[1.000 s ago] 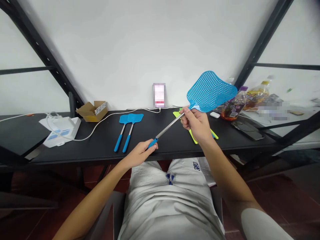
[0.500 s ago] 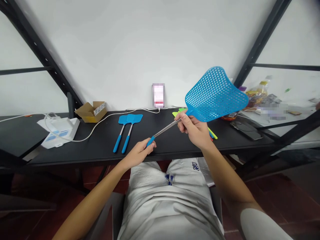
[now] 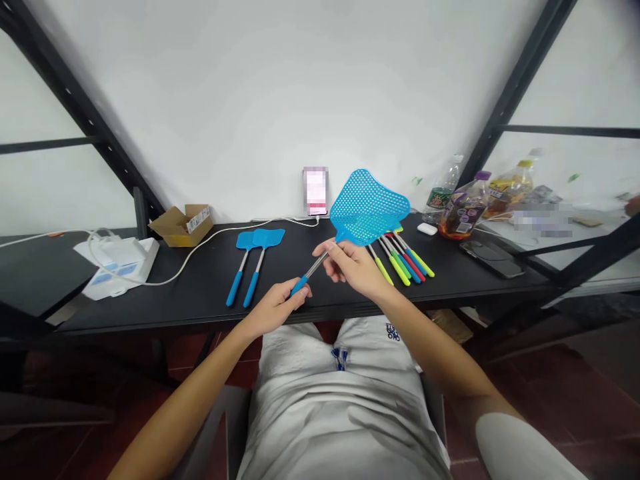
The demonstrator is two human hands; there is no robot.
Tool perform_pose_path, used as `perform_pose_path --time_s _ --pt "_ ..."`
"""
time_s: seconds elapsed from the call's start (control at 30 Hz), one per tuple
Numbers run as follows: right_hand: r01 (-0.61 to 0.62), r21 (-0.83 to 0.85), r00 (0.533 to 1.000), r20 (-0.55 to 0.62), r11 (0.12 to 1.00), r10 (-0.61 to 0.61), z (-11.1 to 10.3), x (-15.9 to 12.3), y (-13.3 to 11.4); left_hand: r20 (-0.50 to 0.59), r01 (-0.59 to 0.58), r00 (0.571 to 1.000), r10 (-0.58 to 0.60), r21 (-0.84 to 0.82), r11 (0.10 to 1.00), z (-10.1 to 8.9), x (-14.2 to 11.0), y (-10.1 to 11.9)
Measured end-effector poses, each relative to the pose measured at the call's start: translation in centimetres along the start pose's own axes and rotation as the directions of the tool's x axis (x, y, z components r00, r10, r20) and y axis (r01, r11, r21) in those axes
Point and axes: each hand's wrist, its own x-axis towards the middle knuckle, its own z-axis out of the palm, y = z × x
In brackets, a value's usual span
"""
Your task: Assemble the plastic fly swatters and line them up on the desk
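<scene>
A blue fly swatter (image 3: 369, 207) with a perforated head and a metal telescopic shaft is held between both hands above the table. My left hand (image 3: 277, 305) is closed round its blue grip. My right hand (image 3: 353, 265) pinches the shaft just below the head. Only a short stretch of metal shows between the two hands. To the left lie two blue fly swatters (image 3: 254, 280), their heads overlapping. On the right, several fly swatters (image 3: 400, 263) with yellow, green, red and blue grips lie side by side, their heads mostly hidden behind the held one.
A phone (image 3: 316, 192) on a charging cable leans against the wall. At the left stand an open cardboard box (image 3: 181, 227) and a white device (image 3: 120, 267). Drink bottles (image 3: 465, 207), a white earphone case (image 3: 427, 229) and a dark phone (image 3: 493, 259) are at the right.
My right hand has slid in toward my left, and the swatter's shaft has become shorter. The blue head has moved left and down, uncovering the bottles and coloured grips.
</scene>
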Motion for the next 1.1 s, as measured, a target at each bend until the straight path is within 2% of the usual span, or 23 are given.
perform_pose_path --time_s 0.1,0.23,0.37,0.43,0.53,0.67,0.83,0.97,1.1 --pt "-0.037 -0.01 0.999 0.01 0.999 0.037 0.1 0.2 0.3 -0.002 -0.002 1.0 0.002 -0.078 0.997 0.0 0.0 0.0" --pt "-0.065 0.018 0.998 0.008 0.998 0.065 -0.7 0.5 0.4 0.039 0.053 0.998 -0.045 -0.216 0.975 -0.1 -0.1 0.1" --pt "-0.033 0.101 0.989 -0.14 0.994 0.047 -1.2 1.0 0.5 0.04 0.074 0.997 -0.066 -0.279 0.957 -0.2 -0.1 0.1" --pt "-0.026 0.094 0.983 -0.176 0.995 0.043 -1.4 1.2 0.8 0.045 0.084 0.996 -0.074 -0.294 0.952 -0.3 0.0 0.0" --pt "-0.022 0.006 0.978 -0.205 1.0 0.023 -1.6 1.4 1.4 0.042 0.095 0.995 -0.087 -0.288 0.953 -0.4 0.0 -0.1" --pt "-0.006 -0.2 0.968 -0.247 0.98 -0.045 -1.6 1.4 2.0 0.027 0.091 0.996 -0.087 -0.286 0.954 -0.4 0.0 -0.2" --pt "-0.014 -0.362 0.99 -0.137 0.932 -0.039 -1.3 1.0 1.6 0.047 0.092 0.996 -0.082 -0.29 0.953 -0.4 0.0 -0.1" --pt "0.007 -0.293 0.993 -0.108 0.956 -0.041 -1.5 1.1 1.7 0.052 0.103 0.994 -0.091 -0.297 0.949 -0.5 0.0 0.1" --pt "0.034 -0.113 0.97 -0.234 0.993 -0.06 -2.4 1.6 1.9 0.052 0.096 0.995 -0.085 -0.296 0.95 -0.4 0.0 0.3"
